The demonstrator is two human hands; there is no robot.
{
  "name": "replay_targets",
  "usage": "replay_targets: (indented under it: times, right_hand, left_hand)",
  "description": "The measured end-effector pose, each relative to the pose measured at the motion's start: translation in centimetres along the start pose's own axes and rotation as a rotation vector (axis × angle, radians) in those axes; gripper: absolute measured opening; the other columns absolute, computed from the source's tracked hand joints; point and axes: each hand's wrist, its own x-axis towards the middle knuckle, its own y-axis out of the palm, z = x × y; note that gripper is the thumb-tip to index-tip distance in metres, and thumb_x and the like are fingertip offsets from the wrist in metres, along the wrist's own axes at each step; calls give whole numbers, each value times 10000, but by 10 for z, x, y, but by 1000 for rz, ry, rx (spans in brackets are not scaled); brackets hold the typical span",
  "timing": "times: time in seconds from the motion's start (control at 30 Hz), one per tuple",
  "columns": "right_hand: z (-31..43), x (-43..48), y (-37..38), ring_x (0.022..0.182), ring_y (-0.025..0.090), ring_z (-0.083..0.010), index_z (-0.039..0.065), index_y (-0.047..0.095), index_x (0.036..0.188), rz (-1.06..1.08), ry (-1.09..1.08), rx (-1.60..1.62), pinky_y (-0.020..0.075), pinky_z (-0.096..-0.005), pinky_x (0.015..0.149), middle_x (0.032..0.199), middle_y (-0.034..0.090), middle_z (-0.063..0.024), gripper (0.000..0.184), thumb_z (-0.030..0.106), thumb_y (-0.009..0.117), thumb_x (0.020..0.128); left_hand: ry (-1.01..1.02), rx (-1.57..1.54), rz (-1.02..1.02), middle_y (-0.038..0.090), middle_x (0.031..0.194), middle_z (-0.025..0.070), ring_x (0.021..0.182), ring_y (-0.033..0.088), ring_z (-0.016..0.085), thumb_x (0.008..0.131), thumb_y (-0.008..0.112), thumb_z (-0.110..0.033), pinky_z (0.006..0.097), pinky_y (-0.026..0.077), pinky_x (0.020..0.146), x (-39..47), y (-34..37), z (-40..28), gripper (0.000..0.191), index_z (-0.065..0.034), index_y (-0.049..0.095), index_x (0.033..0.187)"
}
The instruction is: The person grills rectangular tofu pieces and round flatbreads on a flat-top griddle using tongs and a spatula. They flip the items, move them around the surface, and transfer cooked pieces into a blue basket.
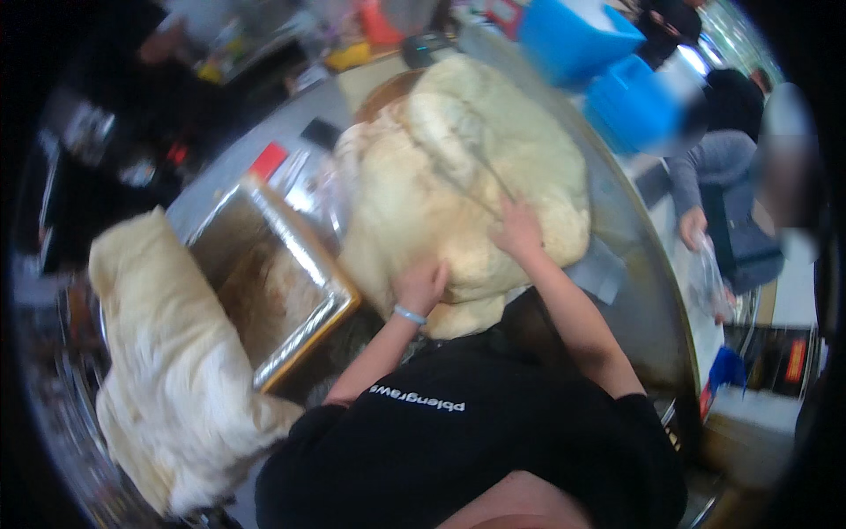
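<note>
A large, thick cream padded cloth (396, 198) lies bunched in front of me over something round, whose brown rim (390, 92) shows at the back. My right hand (521, 228) rests over the cloth and holds long thin tongs or chopsticks (489, 173), which point up and left. My left hand (423, 284), with a pale band at the wrist, is at the cloth's near left part; its fingers are blurred, and whether they grip the cloth is unclear. To its left, an open foil-lined box (307, 254) contains brownish, blurred contents (268, 297).
Another cream cloth (172, 357) hangs beside the box. A red packet (268, 161) and a dark flat object (321, 133) lie on the metal table (228, 159). Blue containers (628, 102) stand at the upper right. Across the counter, a person's hand (692, 227) is at a clear plastic bag (707, 278).
</note>
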Motion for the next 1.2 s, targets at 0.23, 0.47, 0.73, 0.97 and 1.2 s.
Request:
replay_targets:
  times: [0.23,0.47,0.73,0.97,1.2]
  right_hand:
    - [-4,2,-30,926,576,-324,99,265,1405,200,201,328,469,-430,788,1053,573,-198,781,48,591,697]
    - [4,-145,-83,905,531,-327,-17,170,1409,-381,283,917,398,-408,852,1006,533,-185,879,225,659,720]
    - [-2,-416,-166,1013,532,-281,36,550,1171,-906,998,427,412,-379,894,1083,566,-136,433,217,652,790]
    - [158,-879,-213,876,612,-302,34,632,980,-897,2405,-684,482,-375,767,932,634,-156,284,244,628,788]
    - [286,-1145,-172,1003,559,-351,38,520,1192,-165,3003,-552,468,-428,847,1150,543,-183,546,328,659,750]
  left_hand:
    - [215,-76,114,579,695,77,616,569,209,817,638,-163,322,454,561,-6,3,-26,93,-71,624,803]
    - [23,-1031,897,468,1191,138,1070,493,224,838,605,-88,334,417,905,-33,52,-92,531,6,341,1288]
    - [-40,-792,1408,428,577,0,414,385,68,882,580,-120,201,304,387,-138,75,-206,302,-4,433,1119]
    - [176,-749,1662,515,899,47,658,468,81,852,639,-107,213,396,552,-285,78,-215,406,21,425,1173]
    - [154,-682,1733,535,944,46,705,491,87,856,628,-95,215,416,573,-460,19,-234,460,14,410,1246]
